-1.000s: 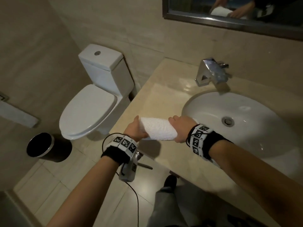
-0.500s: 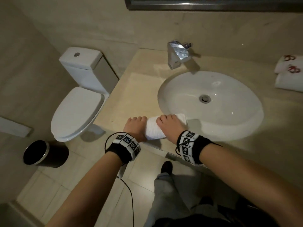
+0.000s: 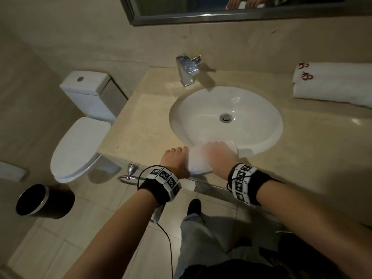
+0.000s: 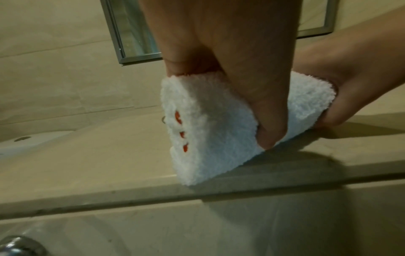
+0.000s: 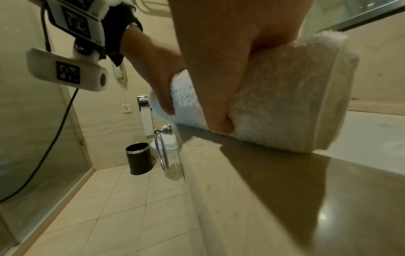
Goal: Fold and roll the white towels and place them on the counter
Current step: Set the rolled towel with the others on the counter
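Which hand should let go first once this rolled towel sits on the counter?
Left, probably. The left hand grips the rolled towel at the end near the counter edge. The right hand wraps the middle from above and can steady the roll.

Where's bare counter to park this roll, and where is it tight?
Bare counter lies left of the sink, out to the edge by the toilet, and right of the sink in front of the stacked towels. The front strip is tight: the roll, left hand and right hand fill it.
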Demonstrator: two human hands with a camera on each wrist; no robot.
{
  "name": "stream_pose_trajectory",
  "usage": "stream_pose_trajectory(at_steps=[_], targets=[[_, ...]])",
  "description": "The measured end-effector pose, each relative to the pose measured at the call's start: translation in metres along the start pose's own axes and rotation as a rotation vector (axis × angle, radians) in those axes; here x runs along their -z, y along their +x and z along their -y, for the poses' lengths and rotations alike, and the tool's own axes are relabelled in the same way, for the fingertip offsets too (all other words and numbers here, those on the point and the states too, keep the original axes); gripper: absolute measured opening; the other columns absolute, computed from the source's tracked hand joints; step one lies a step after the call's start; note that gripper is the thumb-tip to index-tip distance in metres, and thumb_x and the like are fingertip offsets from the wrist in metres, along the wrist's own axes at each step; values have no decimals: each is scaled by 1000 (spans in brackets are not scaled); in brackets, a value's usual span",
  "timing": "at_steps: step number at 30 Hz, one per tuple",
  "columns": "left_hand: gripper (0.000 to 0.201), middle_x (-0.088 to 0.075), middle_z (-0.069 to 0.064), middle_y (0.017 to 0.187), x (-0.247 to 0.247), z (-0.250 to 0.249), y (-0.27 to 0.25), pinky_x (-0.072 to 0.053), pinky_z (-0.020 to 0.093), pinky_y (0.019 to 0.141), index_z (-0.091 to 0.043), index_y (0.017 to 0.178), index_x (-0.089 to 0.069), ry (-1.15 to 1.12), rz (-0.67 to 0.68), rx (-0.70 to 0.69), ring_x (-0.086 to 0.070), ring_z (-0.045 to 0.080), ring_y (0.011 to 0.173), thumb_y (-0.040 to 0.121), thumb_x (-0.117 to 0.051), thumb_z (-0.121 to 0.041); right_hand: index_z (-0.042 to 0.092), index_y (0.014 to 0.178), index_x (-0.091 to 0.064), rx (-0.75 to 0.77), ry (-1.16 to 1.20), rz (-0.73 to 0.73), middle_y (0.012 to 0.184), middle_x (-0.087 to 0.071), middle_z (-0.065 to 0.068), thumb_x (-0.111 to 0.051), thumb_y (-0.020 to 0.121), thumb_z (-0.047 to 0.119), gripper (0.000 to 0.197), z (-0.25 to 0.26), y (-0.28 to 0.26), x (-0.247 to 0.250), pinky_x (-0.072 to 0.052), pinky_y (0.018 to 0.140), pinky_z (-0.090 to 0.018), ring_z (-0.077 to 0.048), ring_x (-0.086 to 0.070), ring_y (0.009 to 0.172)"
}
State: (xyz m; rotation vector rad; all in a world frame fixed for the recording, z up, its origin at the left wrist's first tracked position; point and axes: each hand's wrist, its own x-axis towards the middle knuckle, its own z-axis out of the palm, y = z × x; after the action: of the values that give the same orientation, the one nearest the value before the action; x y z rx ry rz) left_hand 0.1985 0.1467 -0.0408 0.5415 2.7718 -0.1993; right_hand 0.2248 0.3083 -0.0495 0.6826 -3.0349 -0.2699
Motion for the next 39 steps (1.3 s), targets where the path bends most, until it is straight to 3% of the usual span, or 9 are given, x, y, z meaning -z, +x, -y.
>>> stream_pose_trajectory(at_steps=[10, 14, 17, 22, 27, 33, 39], targets=[[74, -54, 7, 119, 10, -56, 13, -41, 37, 95, -13, 120, -41, 47, -15, -98, -54, 27, 109, 65, -75, -49, 13, 89, -68, -164, -24, -11, 77, -63, -4, -79, 41, 21, 50, -30, -45, -10, -47, 61, -29, -21, -59, 64], [73, -54, 7, 120, 17, -75, 22, -42, 38, 96, -13, 121, -40, 72, -6, -141, -53, 27, 111, 66, -75, -47, 13, 106, -61, -213, -19, 64, 93, -63, -5, -77, 55, 22, 54, -43, -60, -10, -47, 70, -32, -22, -60, 78], [72, -54, 7, 121, 22, -89, 29, -41, 38, 96, -13, 122, -40, 89, 2, -179, -53, 27, 111, 67, -75, -44, 13, 102, -62, -266, -10, 89, 89, -63, -4, -80, 48, 23, 57, -55, -70, -11, -47, 67, -32, -22, -59, 74], [75, -53, 7, 122, 31, -116, 43, -39, 38, 97, -14, 122, -39, 103, 20, -223, -51, 26, 113, 65, -77, -44, 9, 124, -45, -301, 21, 182, 114, -54, -10, -65, 76, 18, 53, -76, -87, -5, -43, 86, -36, -28, -55, 100], [74, -52, 8, 121, 40, -147, 61, -38, 38, 97, -13, 122, -38, 128, 22, -285, -51, 28, 113, 66, -77, -41, 6, 128, -39, -391, 33, 232, 120, -50, -13, -62, 79, 17, 55, -99, -105, -7, -40, 91, -38, -30, -52, 106], [71, -51, 10, 124, 50, -190, 83, -37, 39, 99, -12, 124, -37, 159, 1, -362, -49, 29, 116, 69, -75, -36, 8, 121, -47, -517, 37, 268, 113, -55, -11, -71, 71, 19, 57, -129, -126, -13, -43, 84, -36, -28, -56, 97], [73, -51, 9, 125, 59, -222, 103, -38, 40, 101, -12, 127, -36, 184, 19, -402, -49, 29, 117, 69, -75, -35, 9, 124, -44, -581, 45, 257, 118, -53, -12, -70, 72, 18, 59, -155, -137, -18, -42, 88, -38, -29, -53, 102]])
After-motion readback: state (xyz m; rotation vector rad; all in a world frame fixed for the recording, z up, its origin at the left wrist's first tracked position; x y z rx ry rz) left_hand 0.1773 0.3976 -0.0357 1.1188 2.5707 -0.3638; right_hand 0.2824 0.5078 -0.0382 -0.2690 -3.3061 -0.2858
